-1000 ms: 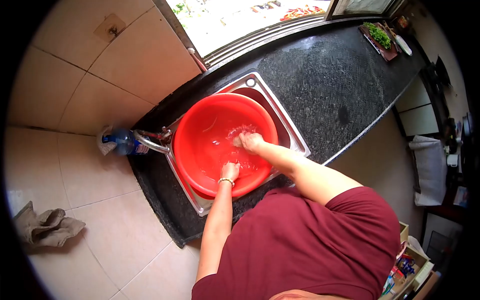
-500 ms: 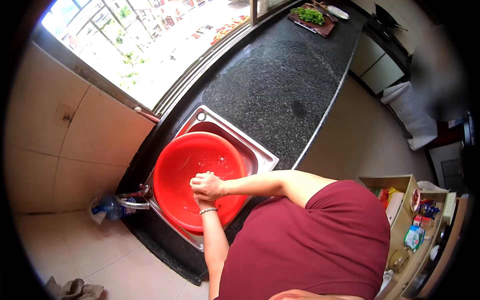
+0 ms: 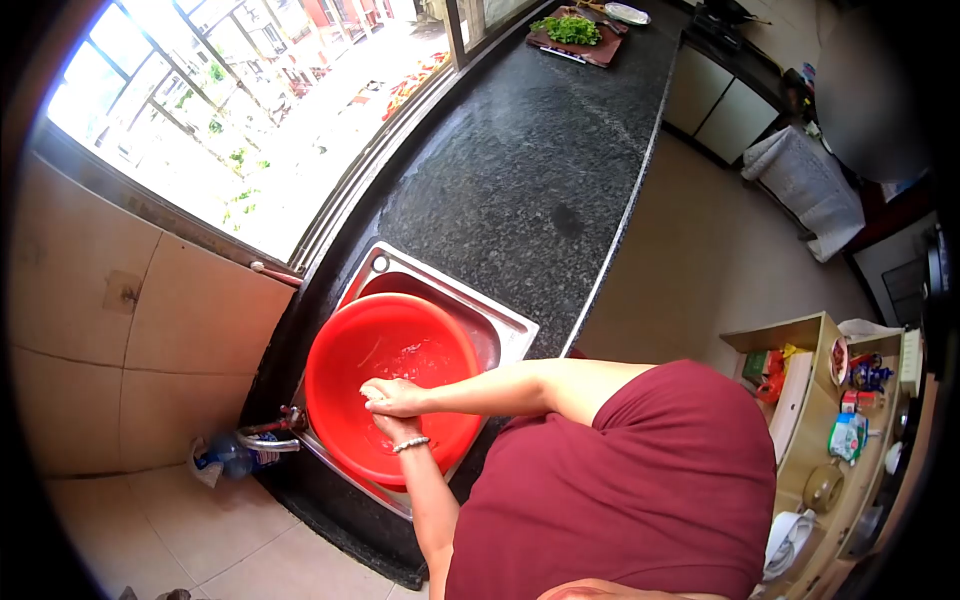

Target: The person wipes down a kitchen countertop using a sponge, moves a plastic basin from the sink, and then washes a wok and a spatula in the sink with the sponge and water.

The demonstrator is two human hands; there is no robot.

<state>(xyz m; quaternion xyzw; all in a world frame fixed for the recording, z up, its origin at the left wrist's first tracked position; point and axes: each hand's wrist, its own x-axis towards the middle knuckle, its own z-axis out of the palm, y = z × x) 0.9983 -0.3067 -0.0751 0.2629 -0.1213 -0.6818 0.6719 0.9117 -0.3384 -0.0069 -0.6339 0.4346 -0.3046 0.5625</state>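
A red basin [image 3: 335, 350] with water in it sits in the steel sink [image 3: 515, 335]. Over the basin my two hands are pressed together. My left hand [image 3: 397, 425], with a beaded bracelet at its wrist, is below and partly covered. Across it lies my right hand [image 3: 400, 396], its fingers wrapped round something pale and small that I cannot make out. A curved metal faucet [image 3: 270, 443] is beside the basin, on the left.
A blue plastic bottle [image 3: 235, 458] stands by the faucet. Green leaves [image 3: 570, 30] lie on a brown board [image 3: 600, 50] at the far end of the dark counter [image 3: 500, 180]. An open window [image 3: 230, 120] is at upper left, and shelves [image 3: 810, 440] with packets are at right.
My hands, apart in the water a second ago, have come together over the basin. The view has turned, so the basin appears lower and further left.
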